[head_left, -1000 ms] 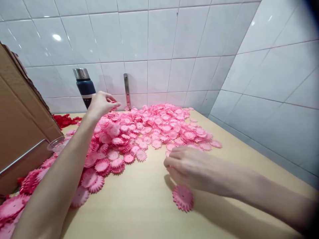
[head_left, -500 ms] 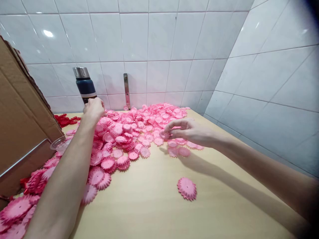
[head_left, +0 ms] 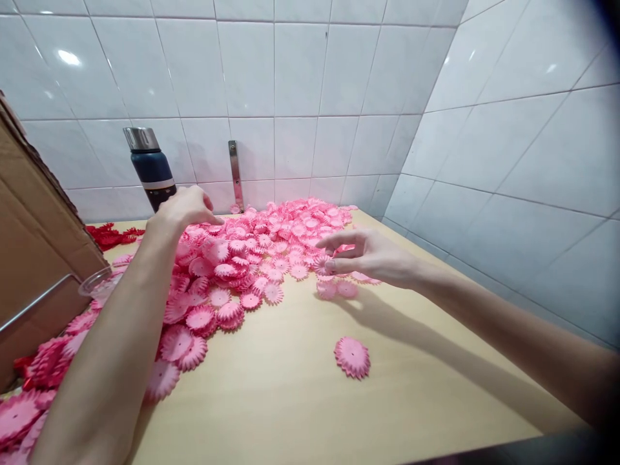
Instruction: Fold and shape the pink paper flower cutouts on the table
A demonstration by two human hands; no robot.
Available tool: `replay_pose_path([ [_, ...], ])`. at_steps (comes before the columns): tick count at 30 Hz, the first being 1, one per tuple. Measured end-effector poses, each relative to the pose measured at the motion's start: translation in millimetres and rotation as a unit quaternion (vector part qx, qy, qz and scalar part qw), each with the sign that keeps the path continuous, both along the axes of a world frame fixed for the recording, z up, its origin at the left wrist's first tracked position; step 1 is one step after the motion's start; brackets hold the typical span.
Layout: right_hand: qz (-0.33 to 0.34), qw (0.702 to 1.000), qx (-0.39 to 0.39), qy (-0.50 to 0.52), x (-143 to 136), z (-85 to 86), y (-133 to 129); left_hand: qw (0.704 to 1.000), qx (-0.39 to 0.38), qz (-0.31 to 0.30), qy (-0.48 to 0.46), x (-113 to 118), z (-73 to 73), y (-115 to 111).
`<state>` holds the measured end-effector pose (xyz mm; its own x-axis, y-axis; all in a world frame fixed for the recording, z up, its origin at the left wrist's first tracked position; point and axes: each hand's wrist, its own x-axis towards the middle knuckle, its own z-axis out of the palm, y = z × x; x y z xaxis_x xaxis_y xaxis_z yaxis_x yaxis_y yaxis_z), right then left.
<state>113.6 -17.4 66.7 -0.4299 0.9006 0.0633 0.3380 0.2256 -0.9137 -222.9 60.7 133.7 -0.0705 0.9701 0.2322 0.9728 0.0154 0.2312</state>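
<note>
My right hand (head_left: 365,257) hovers at the right edge of the pile, thumb and fingers curved round a pink flower-shaped disc (head_left: 321,265) with a fringed rim. Over the back left of the heap of pink discs (head_left: 237,258) is my left hand (head_left: 186,206), back up and fingers reaching right. Its fingertips are partly hidden, and I see nothing held in it. Nearer to me, a small stack of pink discs (head_left: 352,357) lies apart on the table (head_left: 271,387).
A dark blue bottle (head_left: 152,169) with a steel cap stands behind my left hand. At left are a cardboard box (head_left: 39,213), a clear plastic tub (head_left: 94,281) and red pieces (head_left: 109,236). Tiled walls (head_left: 300,71) border the table, with a metal bracket (head_left: 235,174) at the back.
The view has shifted slightly right. My left hand has moved right over the pile, its fingers stretching out more. My right hand has drawn slightly right with the disc.
</note>
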Motion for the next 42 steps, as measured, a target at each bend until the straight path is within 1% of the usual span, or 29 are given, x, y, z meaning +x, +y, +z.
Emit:
replay_pose_path([
  [1, 0.003, 1.000, 0.004, 0.007, -1, -0.4, 0, 0.999, -0.031, -0.018, -0.008, 12, 4.9, -8],
  [2, 0.005, 1.000, 0.009, 0.024, -2, -0.7, 0, 0.994, -0.062, -0.083, -0.029, 26, 9.1, -17],
  [3, 0.006, 0.999, 0.013, 0.049, -3, -0.7, 0, 0.980, -0.089, -0.167, -0.054, 41, 12.0, -26],
  [4, 0.007, 0.997, 0.017, 0.075, -5, -0.6, 0, 0.958, -0.122, -0.250, -0.074, 57, 13.3, -34],
  [6, -0.001, 0.993, 0.021, 0.120, -7, 0.0, 1, 0.906, -0.174, -0.371, -0.100, 85, 11.3, -46],
  [8, -0.017, 0.989, 0.014, 0.144, -8, 0.9, 1, 0.868, -0.192, -0.441, -0.125, 108, 5.3, -52],
  [10, -0.036, 0.988, 0.005, 0.149, -8, 2.5, 0, 0.849, -0.181, -0.470, -0.159, 121, -0.7, -53],
  [11, -0.045, 0.989, 0.006, 0.143, -7, 3.7, -1, 0.848, -0.164, -0.470, -0.181, 124, -2.7, -53],
  [13, -0.065, 0.991, 0.032, 0.109, -5, 7.5, -5, 0.859, -0.128, -0.452, -0.202, 123, -4.4, -51],
  [15, -0.082, 0.993, 0.077, 0.044, -3, 12.5, -12, 0.887, -0.092, -0.419, -0.174, 117, -4.3, -47],
  [16, -0.074, 0.993, 0.090, -0.001, -2, 14.8, -15, 0.904, -0.066, -0.394, -0.155, 113, -4.5, -45],
  [17, -0.042, 0.994, 0.088, -0.056, -2, 16.4, -19, 0.915, -0.043, -0.375, -0.142, 109, -5.0, -41],
  [18, 0.011, 0.990, 0.070, -0.119, -1, 17.1, -23, 0.921, -0.025, -0.362, -0.143, 106, -6.0, -38],
  [19, 0.074, 0.979, 0.041, -0.184, -1, 16.5, -26, 0.924, -0.009, -0.350, -0.155, 102, -7.4, -33],
  [21, 0.176, 0.939, -0.018, -0.295, -2, 12.3, -32, 0.933, 0.034, -0.320, -0.160, 94, -10.5, -24],
  [23, 0.212, 0.911, -0.047, -0.351, -4, 5.9, -36, 0.941, 0.088, -0.296, -0.141, 86, -12.3, -15],
  [24, 0.216, 0.906, -0.050, -0.361, -5, 2.9, -37, 0.943, 0.116, -0.280, -0.135, 81, -12.2, -12],
  [26, 0.218, 0.907, -0.046, -0.357, -7, -1.2, -36, 0.949, 0.145, -0.245, -0.140, 69, -10.7, -5],
  [28, 0.215, 0.921, -0.041, -0.323, -9, -2.4, -32, 0.960, 0.191, -0.177, -0.105, 52, -8.6, -1],
  [30, 0.212, 0.939, -0.050, -0.265, -10, -1.3, -24, 0.970, 0.212, -0.100, -0.062, 32, -8.3, 2],
  [32, 0.204, 0.955, -0.059, -0.207, -12, 1.3, -14, 0.984, 0.175, -0.027, -0.032, 12, -10.7, 4],
  [33, 0.190, 0.962, -0.049, -0.188, -14, 3.1, -7, 0.989, 0.144, -0.002, -0.024, 3, -12.5, 4],
  [34, 0.171, 0.969, -0.026, -0.175, -16, 5.1, -1, 0.991, 0.132, 0.009, -0.023, -4, -14.4, 4],
  [36, 0.130, 0.978, 0.049, -0.158, -22, 9.6, 12, 0.992, 0.119, 0.023, -0.025, -12, -16.3, 3],
  [38, 0.106, 0.977, 0.112, -0.148, -30, 14.0, 24, 0.993, 0.111, 0.015, -0.026, -7, -13.8, -1],
  [39, 0.095, 0.976, 0.135, -0.143, -34, 16.0, 30, 0.993, 0.107, -0.018, -0.042, 0, -10.8, -5],
  [40, 0.087, 0.975, 0.152, -0.136, -38, 17.7, 35, 0.991, 0.084, -0.074, -0.070, 9, -7.0, -10],
  [41, 0.079, 0.976, 0.161, -0.121, -42, 19.4, 39, 0.982, 0.051, -0.146, -0.109, 20, -3.0, -15],
  [42, 0.074, 0.978, 0.165, -0.103, -45, 21.0, 44, 0.964, 0.015, -0.222, -0.145, 32, 0.8, -21],
])
